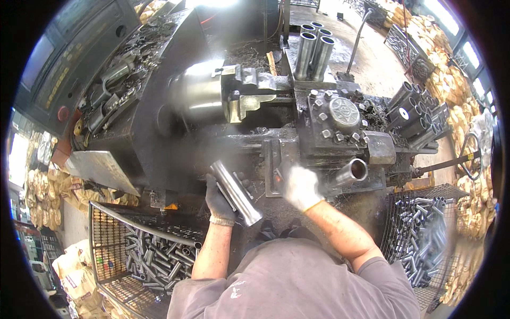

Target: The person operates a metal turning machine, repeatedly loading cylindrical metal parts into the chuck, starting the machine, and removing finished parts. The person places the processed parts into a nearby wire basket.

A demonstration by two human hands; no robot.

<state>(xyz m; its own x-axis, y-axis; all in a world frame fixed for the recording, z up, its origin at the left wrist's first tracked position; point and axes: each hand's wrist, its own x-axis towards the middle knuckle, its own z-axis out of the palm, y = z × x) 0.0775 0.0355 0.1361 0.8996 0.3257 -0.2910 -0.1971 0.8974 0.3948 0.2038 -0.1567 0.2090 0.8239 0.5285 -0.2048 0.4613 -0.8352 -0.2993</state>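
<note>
My left hand (218, 201), in a dark grey glove, is closed around a shiny steel tube (236, 194), which tilts with its flared end toward me. My right hand (303, 187), in a white glove, is smeared by motion in front of the lathe carriage; its fingers cannot be made out. Just right of it, another steel tube (353, 171) shows its open end over the carriage front. Ahead on the left is the lathe chuck (204, 93) with stepped jaws, nothing between them. The square tool post (344, 112), ringed with bolts, sits right of the chuck.
Several tubes (314, 53) stand upright behind the tool post, and more tubes (417, 117) cluster at its right. Wire baskets of tubes flank me, one at left (95, 242) and one at right (390, 223). A long handle (446, 164) juts out right. Metal shavings litter the machine.
</note>
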